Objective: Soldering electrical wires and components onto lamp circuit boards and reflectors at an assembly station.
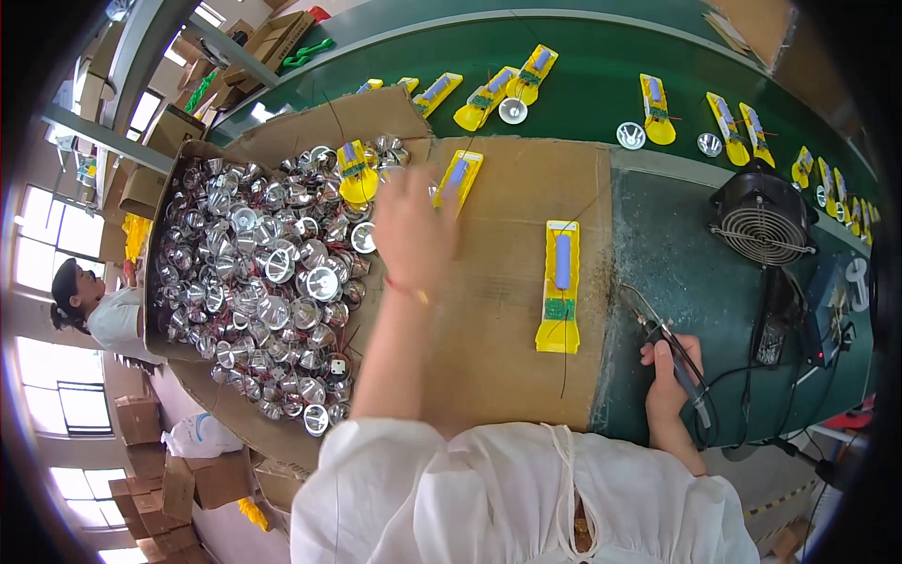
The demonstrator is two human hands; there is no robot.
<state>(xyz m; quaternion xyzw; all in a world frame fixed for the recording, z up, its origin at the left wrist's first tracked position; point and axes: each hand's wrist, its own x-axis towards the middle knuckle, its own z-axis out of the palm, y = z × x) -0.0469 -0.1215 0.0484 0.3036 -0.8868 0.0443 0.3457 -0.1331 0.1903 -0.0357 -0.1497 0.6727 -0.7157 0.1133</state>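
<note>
My right hand (667, 381) is closed around a soldering iron (697, 397), whose thin bent tip points up and left toward the edge of the cardboard. My left hand (413, 226) is smeared by motion over the board, so its fingers cannot be read. Close beside it are a yellow flashlight housing (459, 177) with a purple battery, and another yellow housing (356, 169) at the rim of the reflector pile. Between my hands, a third yellow housing (561, 324) lies on the cardboard with a purple battery, green circuit board and loose dark wires.
A box of shiny reflectors (272, 310) fills the left. More yellow housings (657, 117) and loose reflectors (630, 135) lie along the green conveyor (583, 89). A black fan (763, 214) and a soldering station (825, 310) stand at right. Another person (113, 315) is at far left.
</note>
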